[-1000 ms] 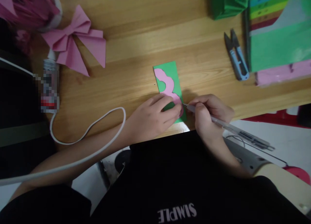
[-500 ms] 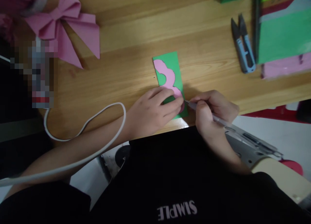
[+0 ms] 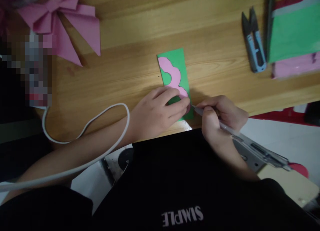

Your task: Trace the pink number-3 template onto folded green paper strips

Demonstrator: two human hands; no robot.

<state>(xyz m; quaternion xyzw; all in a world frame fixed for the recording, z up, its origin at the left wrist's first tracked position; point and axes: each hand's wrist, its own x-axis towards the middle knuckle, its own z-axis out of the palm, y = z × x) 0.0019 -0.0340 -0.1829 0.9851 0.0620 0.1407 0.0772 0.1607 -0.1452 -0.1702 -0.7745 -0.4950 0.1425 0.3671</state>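
Note:
A green rectangular sheet (image 3: 184, 70) lies on the wooden table near its front edge. On top of it is a pink wavy cutout (image 3: 176, 74) with scalloped edges. My left hand (image 3: 162, 107) lies with fingers stretched over both, pressing them down and hiding their lower part. To the right, my right hand (image 3: 220, 114) grips a clear-barrelled pen (image 3: 250, 144). The pen's tip is beside the lower end of the pink cutout, at the green sheet's right edge; whether it touches I cannot tell.
Blue-handled thread snips (image 3: 255, 50) lie at the right, beside a green packet (image 3: 295, 34) and a pink packet (image 3: 295, 65). A pink folded bow (image 3: 60, 20) sits upper left. A white cable (image 3: 100, 117) loops over my left forearm.
The view has shifted slightly, so the bow sits further left and the snips further right. Both hands keep almost the same place on and beside the green sheet.

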